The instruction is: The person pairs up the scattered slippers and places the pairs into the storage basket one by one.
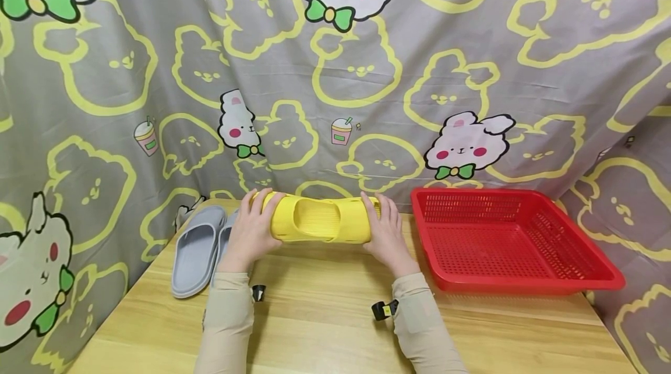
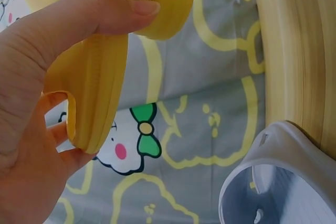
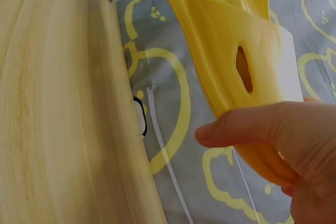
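So, working left to right, the setup is a wood-grain table (image 1: pixel 320 316) backed on all visible sides by a grey curtain (image 1: pixel 290 85) covered in yellow cartoon outlines, plus white bunnies with pink cheeks and green bows. A pair of grey slippers (image 1: pixel 193 254) sits at the table's left end, one of them partly hidden behind the left arm.

Next comes the left hand (image 1: pixel 253 231), gripping one end of some yellow slippers (image 1: pixel 356 219), thumb on one side and fingers round the other. Those slippers stretch sideways between the two hands, lifted off the table near its back edge. Looks to me like two fitted together, but they overlap so much I wouldn't swear to it. The right hand (image 1: pixel 389 237) has the other end, thumb across it and most of its fingers hidden behind. Both arms wear beige sleeves (image 1: pixel 427 327). Far right is a red basket (image 1: pixel 524 285) with perforated sides and bottom, just beside the right hand.

As for labels, the printed cups on the curtain have green patches, too small to read. Same goes for the yellow sticker on the black gadget (image 1: pixel 385 310) at the right wrist.
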A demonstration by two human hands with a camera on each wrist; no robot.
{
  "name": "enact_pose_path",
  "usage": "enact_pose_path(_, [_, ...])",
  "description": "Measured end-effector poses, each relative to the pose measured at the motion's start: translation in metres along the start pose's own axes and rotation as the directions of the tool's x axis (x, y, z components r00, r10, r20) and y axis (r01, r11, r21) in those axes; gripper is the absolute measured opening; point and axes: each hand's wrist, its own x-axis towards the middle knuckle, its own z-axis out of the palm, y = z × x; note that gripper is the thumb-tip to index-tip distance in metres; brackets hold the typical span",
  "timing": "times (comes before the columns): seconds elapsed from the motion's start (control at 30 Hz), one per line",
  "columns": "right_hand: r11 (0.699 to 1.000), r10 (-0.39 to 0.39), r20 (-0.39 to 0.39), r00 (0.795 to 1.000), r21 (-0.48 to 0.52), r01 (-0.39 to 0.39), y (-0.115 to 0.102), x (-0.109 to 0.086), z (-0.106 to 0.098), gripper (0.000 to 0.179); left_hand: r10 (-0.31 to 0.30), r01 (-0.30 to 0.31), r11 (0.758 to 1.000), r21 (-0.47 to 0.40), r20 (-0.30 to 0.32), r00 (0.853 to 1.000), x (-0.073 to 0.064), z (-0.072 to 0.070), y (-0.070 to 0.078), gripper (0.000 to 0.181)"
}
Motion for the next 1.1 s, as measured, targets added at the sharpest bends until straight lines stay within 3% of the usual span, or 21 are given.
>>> enact_pose_path(0.27, [0.998, -0.017, 0.004, 1.0, 0.058, 0.017, 0.003, 0.002, -0.001, 0.117, -0.002, 0.002, 1.0, -0.002, -0.003, 1.0, -0.001, 0.003, -0.002, 0.109])
enact_pose_path(0.67, [0.998, -0.006, 0.03, 1.0, 0.07, 0.003, 0.007, 0.002, -0.003, 0.115, 0.004, -0.004, 1.0, -0.015, -0.011, 1.0, 0.0, 0.004, 0.003, 0.107])
enact_pose_path(1.1, [0.992, -0.011, 0.053, 0.999, 0.123, 0.004, 0.001, 0.002, -0.003, 0.113, -0.003, 0.003, 1.0, -0.007, 0.021, 1.0, 0.002, 0.007, 0.01, 0.107])
